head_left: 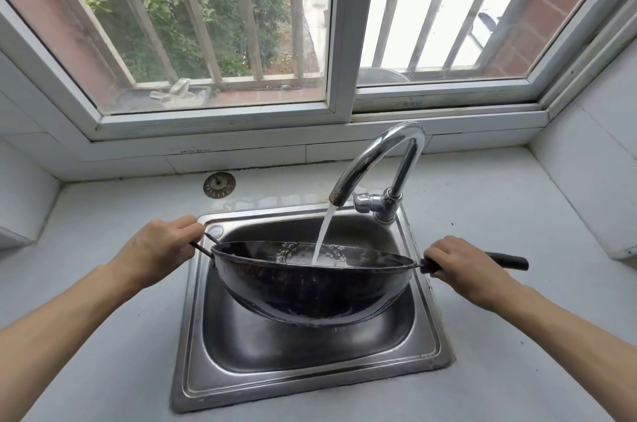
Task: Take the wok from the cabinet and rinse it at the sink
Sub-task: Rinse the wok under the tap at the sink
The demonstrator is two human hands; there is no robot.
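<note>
The rinsing step is under way. The wok [312, 287] hangs in mid-frame over the steel sink [310, 373], held clear of the basin floor, and a stream of water [324, 232] from the curved faucet [379, 163] falls into its bowl. The left hand [160, 247], at centre left, is curled round the small loop handle; the right hand [458, 270], at centre right, grips the long dark handle [506, 261], so the hands sit well apart, one at each side of the pan. Next, I judge, the wok needs tilting and swirling so the water reaches all the inner wall, then tipping out (a firm hold on both sides matters, since the water adds weight). The wok's inside is mostly hidden by its near rim, so how clean it is cannot be told. The cabinet is out of view. Around the sink lies the pale tabletop [499, 214].
</note>
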